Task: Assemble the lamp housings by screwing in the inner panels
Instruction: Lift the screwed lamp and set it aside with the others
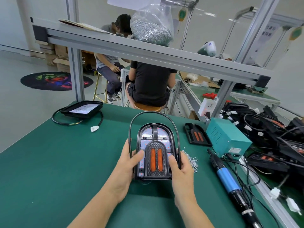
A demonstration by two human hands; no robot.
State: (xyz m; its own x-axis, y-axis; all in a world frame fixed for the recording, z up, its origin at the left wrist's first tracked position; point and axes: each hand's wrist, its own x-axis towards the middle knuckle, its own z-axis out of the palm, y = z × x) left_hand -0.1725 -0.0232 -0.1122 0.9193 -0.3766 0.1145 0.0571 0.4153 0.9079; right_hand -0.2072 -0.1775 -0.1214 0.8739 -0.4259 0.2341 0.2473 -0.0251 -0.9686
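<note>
A black arched lamp housing (153, 131) lies in front of me on the green table (49, 162). Inside it sits a black inner panel (156, 160) with two orange strips. My left hand (126, 163) grips the housing's left side, thumb on the inside beside the panel. My right hand (180, 168) grips the right side, thumb at the panel's right edge. The housing's black cable (153, 113) loops over its far end. A pile of small screws (190, 159) lies just right of my right hand. A blue electric screwdriver (228, 180) lies on the table further right.
Another housing (82, 109) with a cable and white plug sits at the far left. A second inner panel (197, 135) lies beside a teal power box (227, 137). Several black housings (271, 137) are heaped at right. A bag of screws (152, 27) sits on the overhead shelf. Two people sit beyond.
</note>
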